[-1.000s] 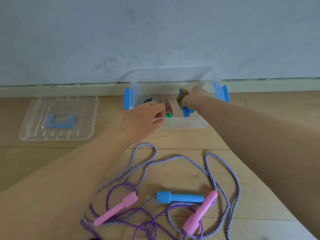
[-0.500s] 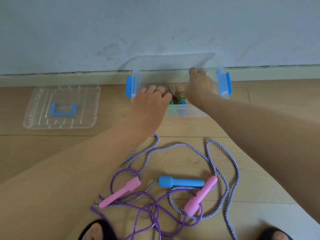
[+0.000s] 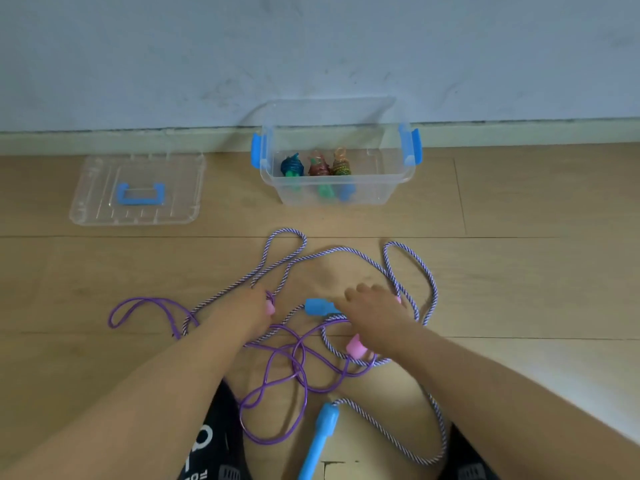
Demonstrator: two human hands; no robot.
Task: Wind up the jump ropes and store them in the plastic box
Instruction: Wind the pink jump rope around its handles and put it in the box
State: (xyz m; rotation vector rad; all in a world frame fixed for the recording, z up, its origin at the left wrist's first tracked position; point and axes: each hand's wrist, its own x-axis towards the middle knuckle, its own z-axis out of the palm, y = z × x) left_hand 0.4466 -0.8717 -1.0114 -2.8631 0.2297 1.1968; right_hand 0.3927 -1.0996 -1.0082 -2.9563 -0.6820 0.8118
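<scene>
Both arms are stretched forward and down to the floor, over the tangle of loose ropes. The left hand (image 3: 251, 308) is laid on the left pink handle (image 3: 269, 308), whose tip shows past its fingers; whether the fingers are closed round the handle cannot be told, since the hand is seen from behind. The right hand (image 3: 372, 315) is lowered, knuckles up, over the right pink handle (image 3: 356, 348), which sticks out below the palm and again at the far side of the hand; its grip cannot be told either. A blue handle (image 3: 317, 306) lies between the two hands, touching the right one.

The purple rope (image 3: 301, 368) is looped under and between the wrists, with one loop spread out to the left. The striped rope (image 3: 408, 268) is strewn in wide curves beyond the hands and runs back to a second blue handle (image 3: 320, 434) near the bottom edge.

Half a second ago both hands were at the box (image 3: 381, 188), by the wall; they are now drawn back to the ropes. Three wound ropes (image 3: 320, 168) stand side by side in the left half of the box, uncovered. The lid (image 3: 97, 188) lies flat on the floor, well to the left of it, unmoved.
</scene>
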